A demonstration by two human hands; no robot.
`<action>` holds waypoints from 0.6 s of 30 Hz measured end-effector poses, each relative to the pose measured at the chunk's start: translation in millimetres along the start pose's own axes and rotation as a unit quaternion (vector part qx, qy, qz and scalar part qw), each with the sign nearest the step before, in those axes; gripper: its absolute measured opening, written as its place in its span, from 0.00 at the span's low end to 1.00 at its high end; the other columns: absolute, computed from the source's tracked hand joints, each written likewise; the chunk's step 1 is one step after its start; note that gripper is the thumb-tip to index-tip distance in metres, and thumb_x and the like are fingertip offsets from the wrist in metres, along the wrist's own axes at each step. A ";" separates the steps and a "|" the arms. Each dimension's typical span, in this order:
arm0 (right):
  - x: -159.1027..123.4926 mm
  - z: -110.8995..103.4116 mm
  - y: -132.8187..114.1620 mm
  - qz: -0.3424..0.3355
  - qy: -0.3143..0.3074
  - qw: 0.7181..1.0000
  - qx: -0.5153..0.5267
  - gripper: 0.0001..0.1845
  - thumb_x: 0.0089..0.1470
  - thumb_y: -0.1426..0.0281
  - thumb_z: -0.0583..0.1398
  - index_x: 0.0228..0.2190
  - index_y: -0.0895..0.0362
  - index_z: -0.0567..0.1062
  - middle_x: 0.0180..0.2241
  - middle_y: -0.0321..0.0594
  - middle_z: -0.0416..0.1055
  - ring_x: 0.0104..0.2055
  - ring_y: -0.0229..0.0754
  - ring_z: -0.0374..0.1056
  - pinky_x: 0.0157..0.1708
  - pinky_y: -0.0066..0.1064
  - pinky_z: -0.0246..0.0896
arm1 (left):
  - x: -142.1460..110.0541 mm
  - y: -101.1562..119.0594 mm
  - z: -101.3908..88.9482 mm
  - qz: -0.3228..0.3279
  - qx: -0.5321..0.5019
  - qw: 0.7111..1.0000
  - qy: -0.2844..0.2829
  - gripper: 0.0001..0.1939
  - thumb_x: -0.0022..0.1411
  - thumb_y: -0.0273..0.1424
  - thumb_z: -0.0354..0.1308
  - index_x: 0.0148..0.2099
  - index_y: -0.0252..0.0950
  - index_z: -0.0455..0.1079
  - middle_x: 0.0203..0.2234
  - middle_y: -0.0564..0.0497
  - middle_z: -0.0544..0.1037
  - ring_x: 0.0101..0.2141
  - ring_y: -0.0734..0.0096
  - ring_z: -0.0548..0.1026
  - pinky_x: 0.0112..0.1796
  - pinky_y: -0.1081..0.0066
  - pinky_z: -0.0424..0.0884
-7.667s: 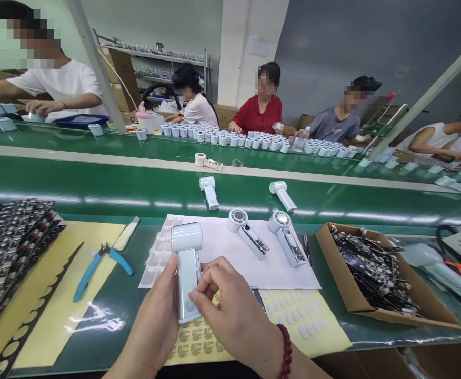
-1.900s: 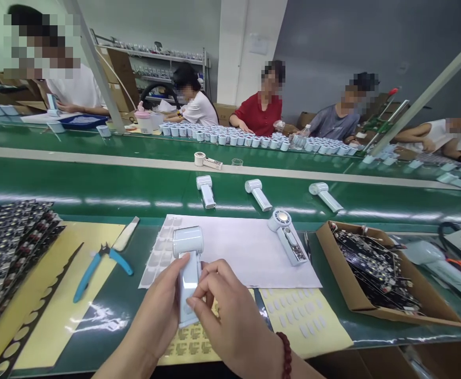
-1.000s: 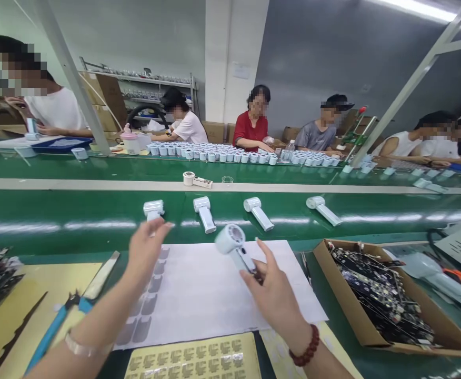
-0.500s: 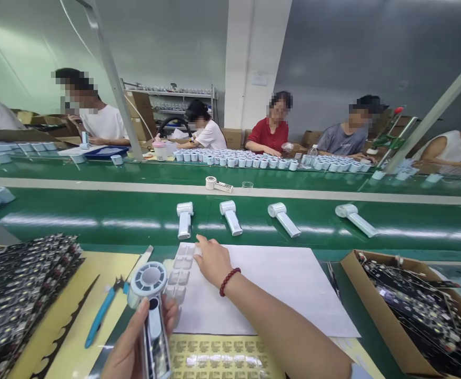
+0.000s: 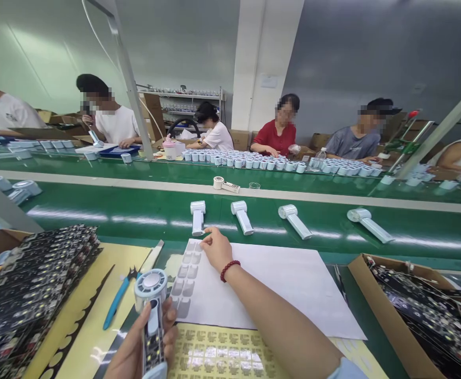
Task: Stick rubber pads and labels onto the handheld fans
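Note:
My left hand (image 5: pixel 141 337) is wrapped round the handle of a light-blue handheld fan (image 5: pixel 151 287). Its round head points up, and a dark circuit board shows along the open handle. My right hand (image 5: pixel 217 250), with a red bead bracelet at the wrist, reaches to the far left part of a white sheet (image 5: pixel 270 284). Its thumb and forefinger are pinched together; what is between them is too small to make out. Below those fingertips, two columns of grey rounded-square pads (image 5: pixel 183 287) run along the sheet's left edge.
Several fans, one of them nearest my right hand (image 5: pixel 198 218), lie on the green conveyor belt (image 5: pixel 143 210). Circuit boards (image 5: pixel 52 284) are stacked at left beside blue cutters (image 5: pixel 116 302) and tweezers (image 5: pixel 339 281) lie at right. A cardboard box (image 5: pixel 367 300) holds more boards. Co-workers sit opposite.
My right hand's fingers have closed from a spread reach into a pinch at the pads' far end. The fan in my left hand has tipped slightly. The view has shifted left.

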State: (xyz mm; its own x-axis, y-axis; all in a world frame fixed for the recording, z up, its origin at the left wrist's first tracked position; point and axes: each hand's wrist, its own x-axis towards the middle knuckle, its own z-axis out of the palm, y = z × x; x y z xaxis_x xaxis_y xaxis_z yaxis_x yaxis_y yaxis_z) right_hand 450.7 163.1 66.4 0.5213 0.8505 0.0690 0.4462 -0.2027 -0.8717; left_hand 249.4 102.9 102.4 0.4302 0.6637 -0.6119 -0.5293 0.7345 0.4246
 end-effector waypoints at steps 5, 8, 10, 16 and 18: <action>-46.3 -20.7 -22.0 -0.011 -0.031 0.988 0.148 0.18 0.55 0.72 0.63 0.47 0.56 0.68 0.33 0.35 0.77 0.39 0.42 0.74 0.42 0.37 0.70 | -6.8 5.2 15.1 -0.010 -0.031 0.999 0.030 0.12 0.70 0.25 0.45 0.48 0.27 0.68 0.27 0.50 0.72 0.19 0.80 0.72 0.21 0.81 0.76; -103.0 -38.2 -36.6 -0.015 -0.097 0.969 0.229 0.25 0.51 0.67 0.66 0.49 0.54 0.67 0.32 0.33 0.77 0.35 0.42 0.76 0.34 0.33 0.71 | -5.3 3.1 24.5 -0.008 -0.056 0.997 0.053 0.10 0.70 0.25 0.47 0.45 0.28 0.69 0.25 0.51 0.72 0.17 0.80 0.72 0.19 0.81 0.75; -138.2 -45.1 -42.4 0.035 -0.136 0.940 0.310 0.27 0.47 0.67 0.69 0.49 0.53 0.68 0.32 0.34 0.78 0.40 0.47 0.77 0.35 0.33 0.71 | -5.0 -2.2 32.0 -0.010 -0.068 0.996 0.052 0.09 0.69 0.25 0.49 0.43 0.28 0.69 0.24 0.51 0.72 0.17 0.80 0.72 0.19 0.81 0.74; -179.4 -44.4 -43.5 0.047 -0.073 0.937 0.340 0.23 0.42 0.74 0.67 0.42 0.52 0.71 0.27 0.34 0.78 0.56 0.52 0.72 0.48 0.39 0.70 | -12.2 -21.8 48.6 -0.053 -0.060 0.994 0.072 0.07 0.69 0.25 0.51 0.41 0.29 0.70 0.22 0.52 0.71 0.16 0.81 0.71 0.19 0.83 0.72; -179.1 -45.6 -44.1 0.055 -0.068 0.937 0.338 0.23 0.41 0.74 0.67 0.42 0.52 0.71 0.27 0.33 0.78 0.54 0.52 0.73 0.48 0.39 0.71 | -14.2 -25.6 49.0 -0.054 -0.050 0.995 0.065 0.07 0.69 0.25 0.51 0.39 0.30 0.70 0.21 0.52 0.71 0.16 0.80 0.71 0.19 0.82 0.72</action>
State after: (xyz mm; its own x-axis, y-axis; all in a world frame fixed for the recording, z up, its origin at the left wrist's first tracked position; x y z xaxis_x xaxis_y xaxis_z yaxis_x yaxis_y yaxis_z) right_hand 370.8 -2.5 114.6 0.4184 0.9062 -0.0608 -0.1916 0.0227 -0.9812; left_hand 292.6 81.6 132.9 0.3940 0.5527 -0.7344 -0.5574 0.7790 0.2872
